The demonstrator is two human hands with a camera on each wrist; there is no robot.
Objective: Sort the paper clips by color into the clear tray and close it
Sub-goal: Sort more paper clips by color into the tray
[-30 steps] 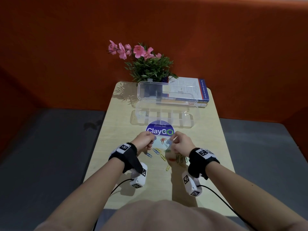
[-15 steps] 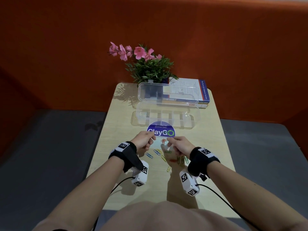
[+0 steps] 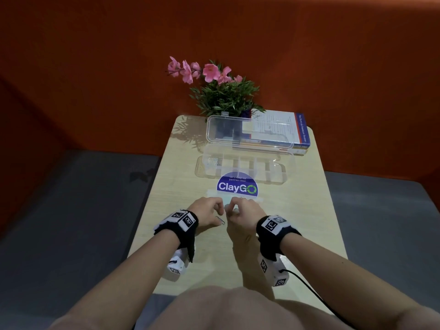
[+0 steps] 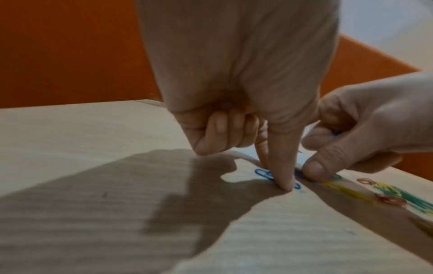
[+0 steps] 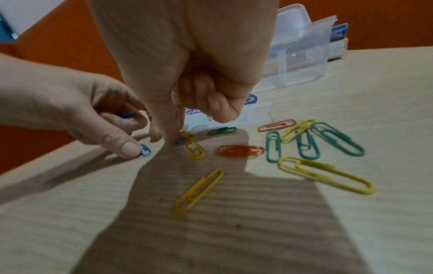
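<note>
My left hand (image 3: 210, 210) and right hand (image 3: 241, 211) are close together on the table, just in front of the ClayGo sticker. The left thumb (image 4: 282, 178) presses a blue paper clip (image 4: 262, 173) onto the wood, and the curled left fingers hold another blue clip (image 5: 127, 115). My right hand (image 5: 174, 138) presses a second blue clip (image 5: 180, 141) on the table and keeps a blue clip (image 4: 337, 132) in its curled fingers. The clear tray (image 3: 284, 173) stands open beyond the sticker, with its lid (image 3: 250, 135) upright. Silver clips (image 3: 213, 161) lie in its leftmost compartment.
Yellow (image 5: 325, 175), green (image 5: 337, 141) and orange (image 5: 240, 151) paper clips lie scattered right of my right hand. A book (image 3: 285, 129) and a potted pink-flowered plant (image 3: 221, 91) stand behind the tray. Orange walls surround the small table, and grey floor lies on both sides.
My right hand has slid left until it nearly touches the left hand. Both hands have come down onto blue clips on the table.
</note>
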